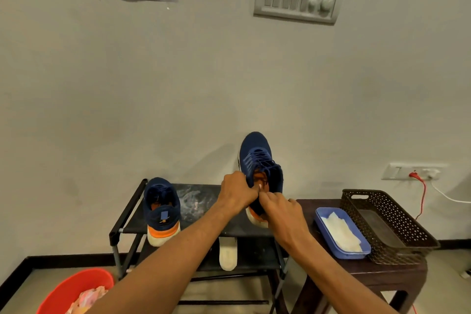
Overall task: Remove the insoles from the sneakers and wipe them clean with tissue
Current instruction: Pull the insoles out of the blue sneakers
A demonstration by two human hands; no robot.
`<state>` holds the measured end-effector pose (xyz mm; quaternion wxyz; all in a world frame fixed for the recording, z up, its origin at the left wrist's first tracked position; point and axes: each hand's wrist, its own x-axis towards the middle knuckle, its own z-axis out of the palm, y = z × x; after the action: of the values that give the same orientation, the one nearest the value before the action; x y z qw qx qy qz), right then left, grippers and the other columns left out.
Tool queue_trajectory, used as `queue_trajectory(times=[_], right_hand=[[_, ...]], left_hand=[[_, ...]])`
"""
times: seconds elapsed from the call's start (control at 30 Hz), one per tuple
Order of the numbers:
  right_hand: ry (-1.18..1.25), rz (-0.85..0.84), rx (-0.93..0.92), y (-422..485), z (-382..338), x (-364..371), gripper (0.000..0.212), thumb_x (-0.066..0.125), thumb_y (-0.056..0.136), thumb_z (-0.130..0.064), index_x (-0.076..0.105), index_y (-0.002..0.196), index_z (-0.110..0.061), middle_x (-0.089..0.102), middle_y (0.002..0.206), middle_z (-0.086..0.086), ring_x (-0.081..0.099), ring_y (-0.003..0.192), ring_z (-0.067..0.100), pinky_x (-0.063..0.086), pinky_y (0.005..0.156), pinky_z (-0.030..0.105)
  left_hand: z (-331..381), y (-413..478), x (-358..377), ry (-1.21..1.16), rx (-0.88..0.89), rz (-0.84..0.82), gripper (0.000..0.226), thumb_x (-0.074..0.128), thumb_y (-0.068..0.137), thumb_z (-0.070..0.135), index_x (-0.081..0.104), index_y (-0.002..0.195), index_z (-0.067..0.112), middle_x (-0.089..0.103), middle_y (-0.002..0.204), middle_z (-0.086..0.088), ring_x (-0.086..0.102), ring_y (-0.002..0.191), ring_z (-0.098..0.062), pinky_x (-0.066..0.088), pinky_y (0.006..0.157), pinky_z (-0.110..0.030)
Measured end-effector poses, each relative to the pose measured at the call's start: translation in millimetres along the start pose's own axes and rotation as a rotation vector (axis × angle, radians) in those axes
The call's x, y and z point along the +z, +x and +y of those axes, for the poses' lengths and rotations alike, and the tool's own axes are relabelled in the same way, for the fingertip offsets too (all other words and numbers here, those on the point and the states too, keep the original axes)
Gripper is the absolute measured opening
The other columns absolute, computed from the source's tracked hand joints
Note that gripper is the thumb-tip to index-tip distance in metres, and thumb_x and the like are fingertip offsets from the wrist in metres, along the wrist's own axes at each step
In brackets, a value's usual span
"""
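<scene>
On the black metal shoe rack (198,201), left, one navy sneaker with an orange heel (161,209) is stood; a white foam insole (228,252) is laid on the lower shelf. The second navy mesh sneaker (257,153) is held toe-up, collar gripped by the curled left hand (238,192), heel rim pinched by the right hand (280,214). Its insole, if stuck, could be torn by a hard pull. White tissue (341,233) is kept at the right.

Navy sneakers (260,168) (orange heels), blue tray (328,234), red bucket (74,288).
</scene>
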<state>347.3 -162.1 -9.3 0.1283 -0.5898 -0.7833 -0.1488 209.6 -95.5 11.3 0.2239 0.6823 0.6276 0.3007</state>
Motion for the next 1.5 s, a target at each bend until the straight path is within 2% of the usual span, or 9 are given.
queue_trajectory(times=[0.13,0.33,0.57,0.7,0.8,1.0,1.23,1.4,1.5], right_hand=[[-0.040,0.034,-0.008,-3.7,-3.3,-6.3,0.046,0.091,0.056,-0.015,0.057,0.086,-0.022,0.067,0.080,-0.005,0.066,0.071,0.020,0.048,0.051,0.034],[-0.063,0.050,-0.020,-3.4,-12.0,-10.9,0.062,0.096,0.038,-0.013,0.059,0.088,-0.020,0.067,0.077,-0.005,0.066,0.068,0.019,0.050,0.049,0.034],[-0.026,0.062,-0.019,-4.0,-18.4,-14.8,0.053,0.090,0.059,-0.012,0.059,0.101,-0.017,0.069,0.088,0.000,0.067,0.079,0.024,0.051,0.056,0.038],[-0.017,0.073,-0.019,-5.3,-19.4,-15.7,0.058,0.088,0.057,-0.006,0.055,0.103,-0.016,0.068,0.084,0.001,0.067,0.075,0.026,0.049,0.052,0.036],[-0.024,0.036,-0.014,-5.2,-21.4,-12.7,0.060,0.089,0.058,-0.009,0.056,0.107,-0.018,0.070,0.087,-0.001,0.068,0.079,0.025,0.051,0.055,0.037],[-0.018,-0.043,-0.014,-8.1,-37.1,-15.0,0.046,0.078,0.076,-0.012,0.055,0.115,-0.019,0.069,0.103,0.000,0.067,0.095,0.026,0.054,0.073,0.043],[-0.007,-0.082,0.017,-11.3,-53.1,-15.0,0.042,0.074,0.081,-0.012,0.054,0.118,-0.018,0.068,0.107,0.003,0.065,0.099,0.027,0.053,0.075,0.043],[-0.062,-0.074,0.040,-17.1,-55.5,-22.8,0.055,0.091,0.054,-0.013,0.064,0.102,-0.017,0.069,0.085,0.000,0.069,0.077,0.023,0.053,0.052,0.037],[-0.051,-0.076,0.093,-30.1,-34.3,-35.7,0.062,0.087,0.061,-0.011,0.056,0.114,-0.014,0.068,0.094,0.004,0.068,0.084,0.027,0.052,0.052,0.038]], left_hand=[[7.4,-6.9,-7.6,0.011,-0.021,0.014,0.034,0.071,0.084,0.020,0.046,0.062,0.016,0.052,0.060,0.002,0.048,0.054,-0.012,0.033,0.045,-0.019],[3.3,-7.8,-11.9,-0.030,-0.042,0.068,0.033,0.078,0.082,0.034,0.057,0.067,0.014,0.058,0.061,0.002,0.054,0.053,-0.009,0.035,0.043,-0.017],[-6.8,-16.1,-30.3,-0.057,0.054,0.081,0.049,0.065,0.093,0.054,0.066,0.065,0.014,0.064,0.057,0.001,0.061,0.053,-0.012,0.054,0.054,-0.027],[-63.6,-21.2,-67.9,0.225,0.018,0.091,0.065,0.046,0.093,0.075,0.063,0.076,0.014,0.065,0.070,-0.007,0.061,0.065,-0.021,0.049,0.065,-0.033],[-118.2,-27.4,-94.0,0.631,-0.167,0.014,0.062,0.070,0.083,0.062,0.063,0.116,0.009,0.068,0.115,-0.013,0.065,0.105,-0.032,0.057,0.087,-0.044],[-151.6,-32.6,-100.4,0.707,-0.253,-0.176,0.041,0.075,0.083,0.045,0.067,0.112,0.017,0.066,0.093,-0.004,0.067,0.101,-0.027,0.061,0.089,-0.041],[-127.1,-34.8,-90.3,0.515,-0.123,-0.128,0.053,0.071,0.082,0.055,0.065,0.117,0.015,0.070,0.110,-0.005,0.066,0.103,-0.027,0.057,0.088,-0.043],[-31.3,-45.6,-62.3,-0.205,-0.039,-0.051,0.052,0.064,0.091,0.064,0.069,0.078,0.014,0.073,0.068,0.002,0.070,0.058,-0.009,0.054,0.057,-0.021],[5.6,-39.8,-37.7,-0.248,0.004,0.006,0.042,0.080,0.085,0.048,0.073,0.070,0.009,0.073,0.059,-0.001,0.069,0.046,-0.009,0.062,0.056,-0.028]])
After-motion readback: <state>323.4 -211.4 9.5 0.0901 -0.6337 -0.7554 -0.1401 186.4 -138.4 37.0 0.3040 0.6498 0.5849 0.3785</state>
